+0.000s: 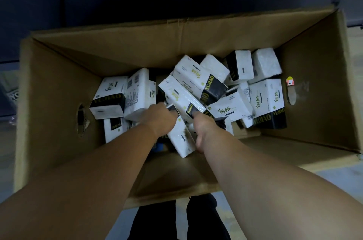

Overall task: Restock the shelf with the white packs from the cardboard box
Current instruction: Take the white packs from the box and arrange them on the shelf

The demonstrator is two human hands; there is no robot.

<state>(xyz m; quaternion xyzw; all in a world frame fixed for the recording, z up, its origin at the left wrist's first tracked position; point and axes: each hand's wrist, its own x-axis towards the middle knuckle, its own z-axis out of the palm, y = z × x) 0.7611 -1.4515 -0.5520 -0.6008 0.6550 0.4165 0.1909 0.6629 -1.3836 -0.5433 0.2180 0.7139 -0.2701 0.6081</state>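
Note:
A big open cardboard box (59, 86) stands on the floor, with several white packs with black bands lying jumbled at its bottom. Both my arms reach down into it. My left hand (160, 119) curls its fingers over the near end of a slanted white pack (181, 98) in the middle of the heap. My right hand (203, 126) grips the same pack at its black band, and its fingertips are hidden. Another white pack (180, 139) lies wedged between my two wrists. No shelf is in view.
More packs lie left (110, 96) and right (268, 100) of my hands. The box walls rise high all round, with a hand hole (81, 116) in the left wall. A dark wall stands behind the box. My dark trouser legs (204, 220) are below its near edge.

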